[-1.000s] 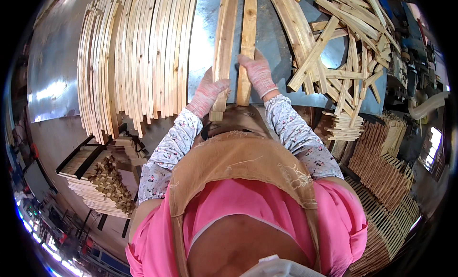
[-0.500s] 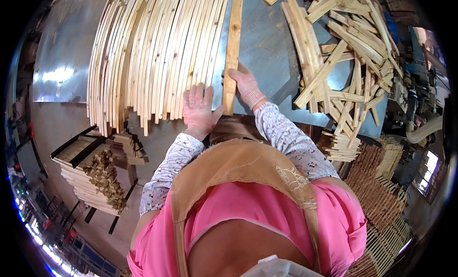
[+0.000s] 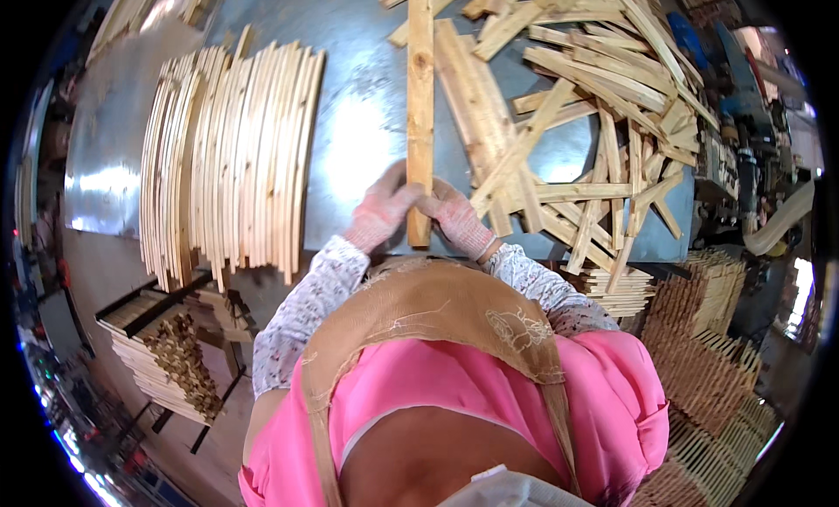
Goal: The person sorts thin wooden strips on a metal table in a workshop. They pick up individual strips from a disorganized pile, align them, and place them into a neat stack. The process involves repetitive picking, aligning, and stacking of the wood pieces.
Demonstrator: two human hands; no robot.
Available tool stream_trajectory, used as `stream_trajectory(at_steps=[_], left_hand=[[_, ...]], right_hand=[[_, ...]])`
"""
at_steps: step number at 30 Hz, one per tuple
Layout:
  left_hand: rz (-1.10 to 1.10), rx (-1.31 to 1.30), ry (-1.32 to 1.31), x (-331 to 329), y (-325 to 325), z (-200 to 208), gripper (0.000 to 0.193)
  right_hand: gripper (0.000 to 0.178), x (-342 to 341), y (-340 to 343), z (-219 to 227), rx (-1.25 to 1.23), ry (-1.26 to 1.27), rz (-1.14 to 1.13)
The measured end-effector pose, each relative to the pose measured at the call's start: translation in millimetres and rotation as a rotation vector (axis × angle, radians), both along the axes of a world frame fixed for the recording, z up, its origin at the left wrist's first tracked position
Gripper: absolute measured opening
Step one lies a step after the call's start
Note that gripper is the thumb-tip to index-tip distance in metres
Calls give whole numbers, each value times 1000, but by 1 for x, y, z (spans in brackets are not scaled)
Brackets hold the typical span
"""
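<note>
A long wooden strip (image 3: 420,87) points away from me, its near end close to my apron. My left hand (image 3: 383,205) grips it from the left side, and my right hand (image 3: 452,213) holds it from the right, both near that end. Each hand wears a pale, pinkish work glove. To the left, a row of wooden strips (image 3: 253,157) lies side by side on the metal table (image 3: 350,131). On the right a loose heap of wooden pieces (image 3: 603,61) lies crisscrossed, with a wider board (image 3: 472,105) nearest to the held strip.
Below the table at left, a black-framed rack (image 3: 175,288) carries stacked wood (image 3: 179,358). Tall stacks of strips (image 3: 690,341) stand at the lower right, beside a smaller stack (image 3: 619,290) under the table edge. A pale hose (image 3: 778,232) bends at the far right.
My left hand has left the row and now grips the strip together with my right hand. The view has shifted, so the row sits further left and the strip stands nearer the heap.
</note>
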State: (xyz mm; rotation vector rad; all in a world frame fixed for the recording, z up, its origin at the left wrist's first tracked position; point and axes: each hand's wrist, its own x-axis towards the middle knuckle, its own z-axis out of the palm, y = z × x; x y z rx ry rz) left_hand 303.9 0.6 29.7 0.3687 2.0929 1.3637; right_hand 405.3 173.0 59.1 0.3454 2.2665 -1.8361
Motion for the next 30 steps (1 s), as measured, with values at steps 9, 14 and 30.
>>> stream_trajectory(at_steps=[9, 14, 30], left_hand=[[-793, -100, 572, 53, 254, 82, 44], [-1309, 57, 938, 122, 393, 126, 50], [-1244, 145, 977, 235, 375, 8, 47]], right_hand=[[60, 169, 343, 116, 1511, 518, -217], [54, 400, 410, 94, 1230, -71, -353], [42, 771, 402, -288, 341, -992, -2260]])
